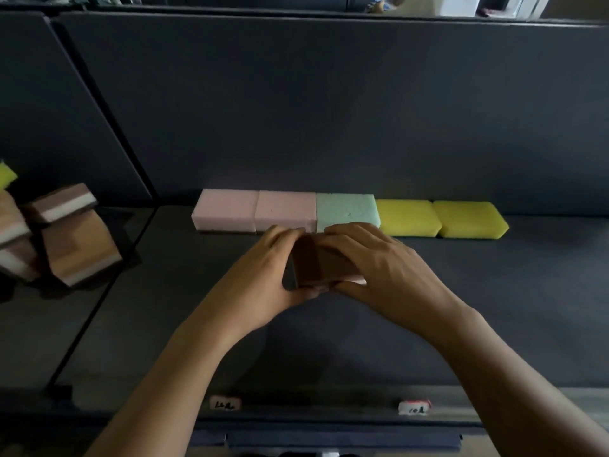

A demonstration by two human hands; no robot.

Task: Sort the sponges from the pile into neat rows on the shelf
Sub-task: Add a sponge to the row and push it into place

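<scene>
1. Left hand curls round the left side of a brown sponge, with the fingers over its far edge and the thumb at its near edge
2. Right hand grips the same sponge from the right, with the fingers draped across its top and the thumb along the near lower edge, so both hands hold it together
3. The brown sponge is low over the dark shelf, just in front of the back row, near where the second pink sponge meets the green sponge; whether it touches the shelf cannot be told
4. Against the back panel five sponges lie edge to edge; from left to right they are the first pink sponge, the second pink, the green, the first yellow sponge and the second yellow sponge
5. To the left, beyond a thin divider bar, the pile holds brown-and-white layered sponges tilted against one another, with a yellow piece at the picture's edge
6. Two small pale labels, the left label and the right label, sit on the shelf's front lip; their handwriting is too blurred to read
</scene>
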